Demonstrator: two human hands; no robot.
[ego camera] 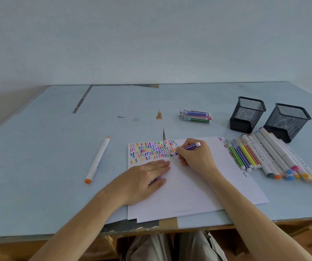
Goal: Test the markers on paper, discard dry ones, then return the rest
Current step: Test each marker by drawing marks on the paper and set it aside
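Note:
White paper sheets (pixel 189 189) lie in front of me, their top left filled with rows of coloured squiggles (pixel 151 149). My right hand (pixel 194 157) grips a purple striped marker (pixel 189 147), its tip touching the paper at the right end of the squiggles. My left hand (pixel 147 176) lies flat with straight fingers on the paper; something purple shows under its fingers. A row of thin and thick markers (pixel 268 159) lies right of the paper.
Two black mesh pen holders (pixel 247 113) (pixel 286 121) stand at the back right. Three thin markers (pixel 195 116) lie grouped behind the paper. A white marker with orange caps (pixel 97 160) lies alone at the left. The table's front edge (pixel 170 227) runs just below the paper.

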